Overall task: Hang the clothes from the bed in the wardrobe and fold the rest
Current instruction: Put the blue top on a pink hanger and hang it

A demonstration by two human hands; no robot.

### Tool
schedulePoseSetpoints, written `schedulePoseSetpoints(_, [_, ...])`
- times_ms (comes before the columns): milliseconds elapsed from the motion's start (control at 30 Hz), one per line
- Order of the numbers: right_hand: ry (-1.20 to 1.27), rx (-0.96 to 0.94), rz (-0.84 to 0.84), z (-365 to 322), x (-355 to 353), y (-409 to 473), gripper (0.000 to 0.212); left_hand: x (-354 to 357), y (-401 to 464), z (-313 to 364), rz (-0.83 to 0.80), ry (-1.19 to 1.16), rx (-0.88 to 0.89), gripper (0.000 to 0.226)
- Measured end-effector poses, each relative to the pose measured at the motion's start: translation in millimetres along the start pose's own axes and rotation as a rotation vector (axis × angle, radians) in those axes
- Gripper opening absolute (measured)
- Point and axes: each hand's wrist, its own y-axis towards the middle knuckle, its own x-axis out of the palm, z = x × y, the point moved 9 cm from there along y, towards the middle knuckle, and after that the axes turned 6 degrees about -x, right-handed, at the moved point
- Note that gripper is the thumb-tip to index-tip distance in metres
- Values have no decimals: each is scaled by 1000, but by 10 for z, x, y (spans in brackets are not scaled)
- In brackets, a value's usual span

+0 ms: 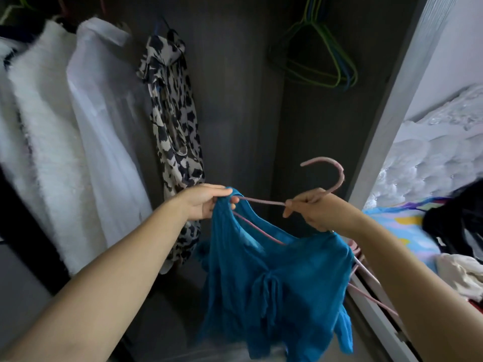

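Inside the dark wardrobe [248, 100], a soft, light teal top [277, 288] is draped on a thin pink hanger [264, 202], its shoulder pinched by the left hand [206, 202] while the right hand [313, 210] is closed round the hanger's neck, judged the firmest hold.

No writing, label, brand or number can be read anywhere here, neither on what the fingers hold nor on anything around them.
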Motion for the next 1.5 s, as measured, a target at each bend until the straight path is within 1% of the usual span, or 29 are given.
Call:
schedulePoseSetpoints(33, [14, -15, -34, -62, 20, 9, 30, 74, -27, -3, -41, 87, 10, 14])
schedulePoseSetpoints(67, [5, -24, -67, -113, 41, 11, 29, 90, -23, -15, -28, 194, 16, 14])
schedulePoseSetpoints(100, [-16, -25, -82, -158, 32, 2, 28, 60, -12, -9, 35, 325, 39, 12])
schedulePoseSetpoints(167, [-25, -20, -52, -230, -85, -5, 25, -141, 26, 105, 285, 620, 139, 9])
schedulePoseSetpoints(200, [-14, -26, -28, -263, -160, 0, 24, -244, 12, 209, 426, 768, 216, 17])
schedulePoseSetpoints(233, [-3, -40, -15, -307, -222, 8, 23, -270, -21, 314, 508, 889, 315, 25])
schedulePoseSetpoints(267, [3, -57, -14, -362, -259, 16, 21, -193, -72, 400, 501, 979, 432, 30])
schedulePoseSetpoints(333, [21, -89, -11, -453, -292, 36, 19, 135, -175, 478, 322, 1104, 632, 31])
schedulePoseSetpoints(367, [39, -101, 16, -495, -324, 46, 18, 308, -235, 481, 241, 1140, 683, 26])
schedulePoseSetpoints(400, [58, -111, 55, -540, -374, 53, 17, 432, -270, 471, 197, 1144, 693, 19])
schedulePoseSetpoints(433, [78, -125, 97, -591, -439, 45, 16, 515, -301, 487, 182, 1108, 707, 19])
schedulePoseSetpoints(500, [83, -199, 143, -728, -553, -1, 14, 526, -348, 593, 234, 983, 774, 32])
schedulePoseSetpoints(567, [-26, -264, 125, -826, -651, -77, 12, 461, -363, 702, 298, 920, 808, 36])
schedulePoseSetpoints(600, [-144, -262, 101, -817, -697, -125, 14, 417, -362, 748, 316, 896, 811, 37])
schedulePoseSetpoints(700, [-646, -172, 64, -582, -867, -267, 20, 176, -337, 880, 388, 799, 810, 35])
schedulePoseSetpoints(733, [-723, -111, 70, -458, -932, -326, 26, 105, -343, 923, 411, 785, 818, 35])
schedulePoseSetpoints(800, [-674, -6, 62, -212, -980, -419, 37, 25, -356, 990, 434, 808, 826, 33])
schedulePoseSetpoints(867, [-544, 62, 11, -29, -936, -473, 34, 60, -355, 1037, 427, 871, 835, 32])
schedulePoseSetpoints(900, [-531, 91, -27, 32, -913, -495, 32, 99, -358, 1052, 423, 902, 843, 32])
schedulePoseSetpoints(967, [-625, 148, -98, 121, -896, -534, 31, 169, -370, 1078, 418, 942, 858, 31])
schedulePoseSetpoints(1067, [-880, 209, -203, 166, -921, -581, 33, 176, -385, 1109, 402, 934, 878, 31])
schedulePoseSetpoints(1133, [-948, 237, -260, 120, -923, -613, 34, 157, -407, 1150, 408, 915, 904, 30])
schedulePoseSetpoints(1167, [-948, 205, -269, 45, -892, -605, 34, 166, -422, 1178, 416, 907, 923, 29])
schedulePoseSetpoints(1200, [-885, 112, -234, -94, -837, -554, 30, 197, -435, 1220, 418, 905, 942, 27])
schedulePoseSetpoints(1233, [-730, -10, -155, -266, -776, -487, 20, 259, -450, 1264, 412, 910, 963, 25])
schedulePoseSetpoints(1267, [-498, -126, -56, -454, -721, -403, 11, 311, -468, 1324, 404, 915, 991, 23])
schedulePoseSetpoints(1333, [-28, -258, 84, -706, -645, -290, 21, 396, -501, 1443, 425, 917, 1074, 20])
schedulePoseSetpoints(1400, [265, -275, 145, -812, -566, -136, 27, 290, -478, 1600, 535, 945, 1116, 23])
schedulePoseSetpoints(1500, [461, -237, 251, -1037, -549, 122, 25, -20, -343, 1704, 702, 1008, 975, 40])
